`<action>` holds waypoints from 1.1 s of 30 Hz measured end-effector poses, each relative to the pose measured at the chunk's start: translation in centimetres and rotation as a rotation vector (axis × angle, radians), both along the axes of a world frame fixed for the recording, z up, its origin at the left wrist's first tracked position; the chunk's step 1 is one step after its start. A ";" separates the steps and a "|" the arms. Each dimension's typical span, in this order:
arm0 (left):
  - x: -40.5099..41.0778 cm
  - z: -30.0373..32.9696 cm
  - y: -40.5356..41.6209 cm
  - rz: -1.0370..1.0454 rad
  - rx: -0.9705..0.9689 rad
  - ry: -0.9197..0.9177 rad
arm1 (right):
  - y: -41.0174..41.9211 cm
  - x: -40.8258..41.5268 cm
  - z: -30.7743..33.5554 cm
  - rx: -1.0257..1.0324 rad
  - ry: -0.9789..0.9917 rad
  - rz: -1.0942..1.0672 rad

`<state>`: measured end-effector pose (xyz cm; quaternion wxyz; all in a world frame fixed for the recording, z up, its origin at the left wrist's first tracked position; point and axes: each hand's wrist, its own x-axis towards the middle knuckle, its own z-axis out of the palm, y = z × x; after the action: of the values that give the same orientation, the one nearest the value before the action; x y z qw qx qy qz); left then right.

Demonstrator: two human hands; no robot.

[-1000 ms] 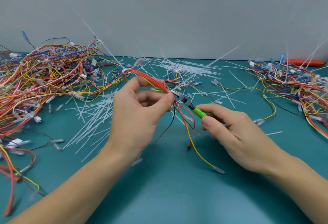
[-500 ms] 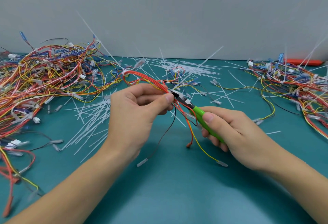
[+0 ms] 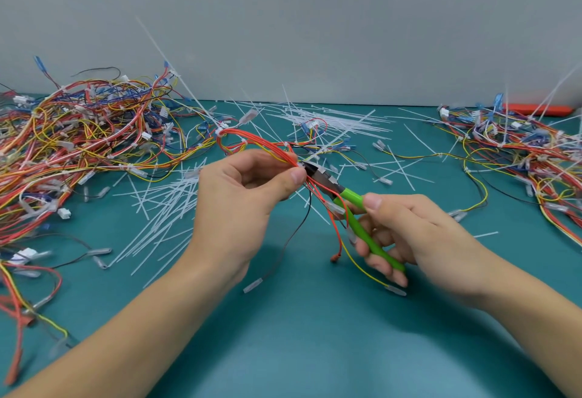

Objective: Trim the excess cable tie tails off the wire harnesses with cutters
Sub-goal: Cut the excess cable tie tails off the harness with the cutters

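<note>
left hand [image 3: 242,199] raised, thumb and fingers pinched together, right hand [image 3: 419,240] curled in a grip beside it

My teal mat [image 3: 283,350] runs back to a grey wall [image 3: 315,19]; at the mat's far right edge lies an orange bar [image 3: 538,109].

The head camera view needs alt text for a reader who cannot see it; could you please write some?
A left hand pinches a bundle of red and yellow harness wires while the right hand holds green-handled cutters at the pinch point. Below is a teal table strewn with white cable tie tails, wire piles either side.
</note>
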<state>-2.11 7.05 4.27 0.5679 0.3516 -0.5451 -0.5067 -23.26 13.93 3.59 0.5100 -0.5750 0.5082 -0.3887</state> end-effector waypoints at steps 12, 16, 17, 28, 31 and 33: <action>0.1 -0.1 -0.3 -0.016 0.039 -0.008 | 0.0 0.0 0.4 0.172 -0.228 0.059; 0.1 -0.1 -0.3 -0.030 0.046 -0.019 | 0.0 -0.4 0.6 0.279 -0.288 0.048; 0.1 -0.1 -0.3 -0.032 0.048 -0.023 | 0.0 -0.5 0.6 0.298 -0.299 0.052; 0.2 -0.2 -0.1 -0.081 0.147 -0.085 | 0.4 0.4 0.6 0.065 0.051 -0.022; 0.2 -0.1 -0.1 -0.158 0.229 -0.065 | 0.6 0.4 0.3 -0.034 0.226 -0.069; 0.3 -0.1 -0.2 -0.205 0.290 -0.025 | 0.6 0.1 0.3 -0.078 0.319 -0.077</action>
<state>-1.81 6.81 4.19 0.4497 0.3786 -0.5066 -0.6307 -23.12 14.49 3.93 0.3849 -0.6289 0.5887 -0.3314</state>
